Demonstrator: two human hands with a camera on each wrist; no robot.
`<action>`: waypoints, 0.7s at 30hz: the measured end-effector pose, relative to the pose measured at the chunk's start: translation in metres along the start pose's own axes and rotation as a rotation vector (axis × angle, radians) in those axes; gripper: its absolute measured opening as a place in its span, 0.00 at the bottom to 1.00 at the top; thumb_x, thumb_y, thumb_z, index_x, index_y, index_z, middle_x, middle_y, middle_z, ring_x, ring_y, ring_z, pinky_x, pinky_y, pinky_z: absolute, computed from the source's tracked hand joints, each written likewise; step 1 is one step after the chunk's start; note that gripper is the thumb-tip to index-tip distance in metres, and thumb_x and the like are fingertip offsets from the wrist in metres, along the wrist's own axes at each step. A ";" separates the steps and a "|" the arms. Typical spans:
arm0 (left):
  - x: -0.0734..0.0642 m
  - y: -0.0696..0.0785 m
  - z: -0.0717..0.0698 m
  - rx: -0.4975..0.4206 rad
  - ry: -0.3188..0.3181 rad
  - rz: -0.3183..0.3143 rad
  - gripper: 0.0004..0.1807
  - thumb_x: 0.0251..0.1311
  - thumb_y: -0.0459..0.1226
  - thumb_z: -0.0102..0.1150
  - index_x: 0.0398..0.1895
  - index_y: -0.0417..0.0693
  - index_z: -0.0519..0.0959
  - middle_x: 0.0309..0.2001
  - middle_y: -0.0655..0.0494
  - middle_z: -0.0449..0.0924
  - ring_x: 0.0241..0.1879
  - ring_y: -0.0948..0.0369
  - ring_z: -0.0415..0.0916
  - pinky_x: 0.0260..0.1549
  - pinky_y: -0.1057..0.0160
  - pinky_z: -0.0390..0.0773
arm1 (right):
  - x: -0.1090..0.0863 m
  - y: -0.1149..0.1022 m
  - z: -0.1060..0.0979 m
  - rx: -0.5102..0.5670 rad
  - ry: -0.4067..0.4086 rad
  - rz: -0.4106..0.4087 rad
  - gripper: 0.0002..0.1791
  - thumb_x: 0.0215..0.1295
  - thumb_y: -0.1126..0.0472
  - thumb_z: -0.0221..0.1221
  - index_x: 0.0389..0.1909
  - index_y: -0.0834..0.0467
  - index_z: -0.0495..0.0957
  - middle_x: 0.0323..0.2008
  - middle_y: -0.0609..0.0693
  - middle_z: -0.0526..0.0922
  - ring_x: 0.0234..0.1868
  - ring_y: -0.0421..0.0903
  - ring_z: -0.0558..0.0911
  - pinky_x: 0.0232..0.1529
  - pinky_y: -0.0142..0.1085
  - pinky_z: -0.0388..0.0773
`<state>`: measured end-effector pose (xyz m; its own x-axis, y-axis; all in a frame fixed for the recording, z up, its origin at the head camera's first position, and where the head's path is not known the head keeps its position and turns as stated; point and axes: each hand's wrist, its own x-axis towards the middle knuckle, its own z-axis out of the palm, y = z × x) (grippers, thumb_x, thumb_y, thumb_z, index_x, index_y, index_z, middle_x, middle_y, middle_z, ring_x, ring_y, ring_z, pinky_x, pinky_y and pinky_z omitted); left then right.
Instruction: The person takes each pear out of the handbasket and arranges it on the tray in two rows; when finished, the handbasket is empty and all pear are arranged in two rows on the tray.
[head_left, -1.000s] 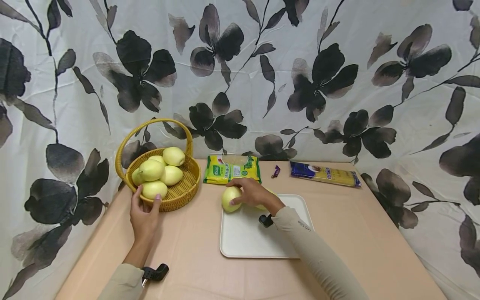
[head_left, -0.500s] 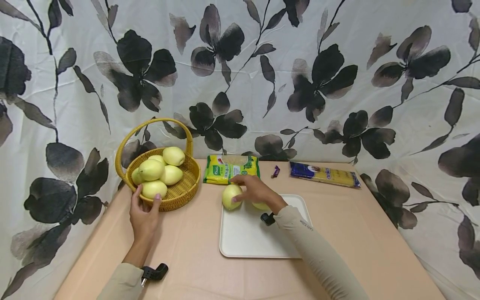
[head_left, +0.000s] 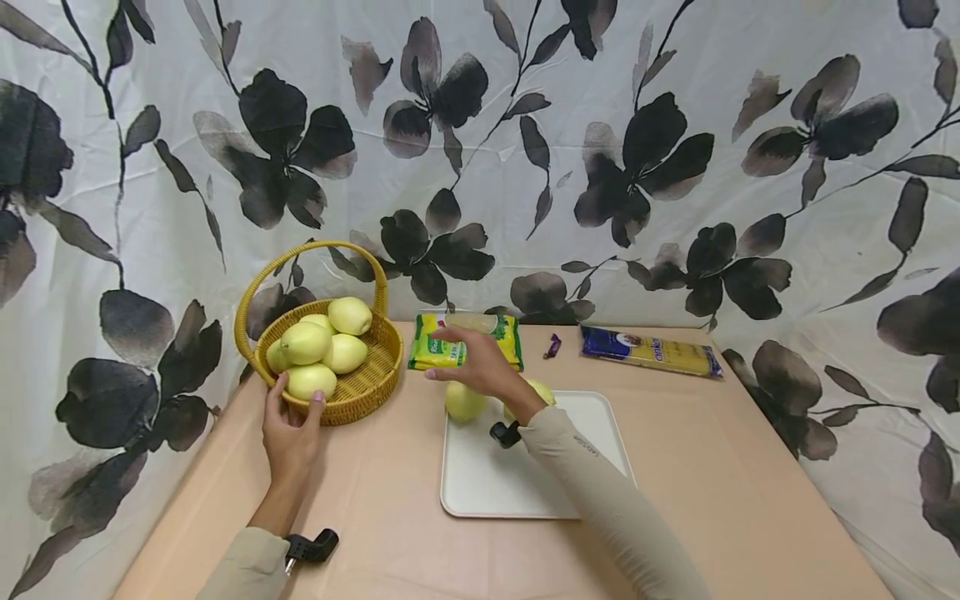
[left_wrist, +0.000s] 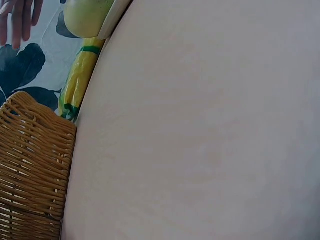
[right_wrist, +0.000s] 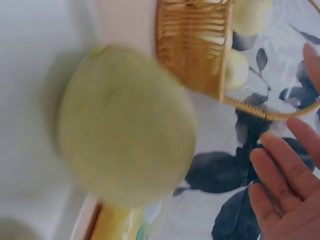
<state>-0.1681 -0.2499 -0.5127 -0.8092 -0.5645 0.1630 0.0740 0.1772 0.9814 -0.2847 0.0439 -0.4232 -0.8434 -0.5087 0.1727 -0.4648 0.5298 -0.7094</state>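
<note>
Left hand (head_left: 291,442) gripping the near side of the wicker basket (head_left: 378,377), right hand (head_left: 483,364) holding nothing, fingers loosely spread by the tray (head_left: 510,483), and I'd call it partway: two pale fruits (head_left: 463,403) sit on the tray, at least six more fruits (head_left: 306,342) in the basket. Behind lie a yellow packet (head_left: 435,354), purple sweet (head_left: 552,346) and blue-and-gold packet (head_left: 651,351); only the right sleeve (head_left: 600,492) blocks me, crossing the tray.

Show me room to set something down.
Bare: table between basket and tray; the tray's near left corner; table to its right, short of the blue-yellow packet. Crowded: the tray's far end, two fruits by the green-yellow packet.
</note>
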 end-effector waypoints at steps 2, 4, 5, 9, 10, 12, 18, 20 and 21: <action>0.000 0.000 0.000 0.002 0.002 -0.003 0.41 0.76 0.44 0.62 0.87 0.59 0.54 0.86 0.51 0.49 0.84 0.53 0.51 0.82 0.46 0.60 | 0.005 -0.005 0.006 0.020 0.025 -0.013 0.36 0.61 0.47 0.78 0.70 0.48 0.79 0.71 0.48 0.80 0.74 0.52 0.76 0.77 0.55 0.72; 0.000 0.000 0.000 0.002 0.004 -0.005 0.41 0.76 0.44 0.62 0.87 0.59 0.54 0.86 0.51 0.49 0.84 0.53 0.51 0.82 0.48 0.60 | 0.010 -0.011 0.010 0.050 0.042 -0.028 0.36 0.60 0.47 0.78 0.69 0.47 0.80 0.70 0.48 0.81 0.73 0.52 0.77 0.76 0.55 0.73; 0.000 0.000 0.000 -0.009 0.006 -0.004 0.41 0.76 0.43 0.62 0.86 0.59 0.55 0.86 0.50 0.50 0.84 0.52 0.52 0.82 0.48 0.61 | 0.012 -0.014 0.013 0.059 0.049 -0.036 0.36 0.60 0.47 0.78 0.69 0.47 0.80 0.68 0.48 0.82 0.72 0.51 0.77 0.75 0.54 0.74; 0.000 -0.001 0.000 -0.041 0.004 0.006 0.41 0.76 0.40 0.62 0.86 0.57 0.56 0.85 0.49 0.52 0.83 0.51 0.54 0.81 0.51 0.62 | 0.022 -0.024 0.022 0.099 0.066 -0.069 0.35 0.60 0.45 0.78 0.68 0.46 0.80 0.67 0.47 0.84 0.70 0.49 0.79 0.73 0.52 0.76; 0.001 -0.001 0.000 -0.050 0.004 0.009 0.41 0.75 0.40 0.62 0.86 0.56 0.56 0.85 0.48 0.53 0.83 0.50 0.54 0.81 0.51 0.62 | 0.025 -0.026 0.025 0.104 0.071 -0.082 0.35 0.61 0.44 0.77 0.68 0.47 0.81 0.66 0.46 0.84 0.69 0.49 0.80 0.72 0.51 0.77; 0.001 -0.002 0.000 -0.056 0.002 0.011 0.40 0.76 0.39 0.62 0.86 0.56 0.56 0.85 0.48 0.52 0.84 0.50 0.54 0.82 0.51 0.62 | 0.030 -0.031 0.030 0.121 0.080 -0.102 0.34 0.61 0.44 0.77 0.68 0.47 0.81 0.65 0.46 0.84 0.68 0.47 0.80 0.71 0.47 0.78; 0.002 -0.003 0.000 -0.046 0.001 0.012 0.40 0.76 0.39 0.61 0.86 0.55 0.55 0.86 0.48 0.50 0.84 0.49 0.52 0.82 0.49 0.61 | 0.046 -0.043 0.049 0.203 0.098 -0.123 0.32 0.63 0.45 0.76 0.67 0.48 0.81 0.63 0.47 0.85 0.67 0.50 0.81 0.70 0.46 0.79; 0.002 -0.002 0.000 -0.040 -0.001 0.009 0.40 0.76 0.39 0.61 0.86 0.56 0.55 0.86 0.49 0.51 0.84 0.50 0.53 0.82 0.50 0.61 | 0.050 -0.047 0.056 0.235 0.097 -0.103 0.32 0.64 0.45 0.76 0.67 0.47 0.81 0.64 0.46 0.85 0.67 0.49 0.82 0.70 0.45 0.80; 0.002 -0.002 0.000 -0.039 -0.002 0.005 0.40 0.76 0.40 0.61 0.86 0.57 0.55 0.86 0.49 0.51 0.84 0.50 0.53 0.82 0.50 0.61 | 0.052 -0.049 0.059 0.256 0.092 -0.093 0.32 0.64 0.45 0.75 0.67 0.48 0.80 0.64 0.46 0.85 0.67 0.49 0.82 0.70 0.45 0.80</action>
<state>-0.1700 -0.2510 -0.5147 -0.8099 -0.5621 0.1679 0.1007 0.1488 0.9837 -0.2896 -0.0484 -0.4197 -0.8265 -0.4772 0.2986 -0.4684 0.2888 -0.8349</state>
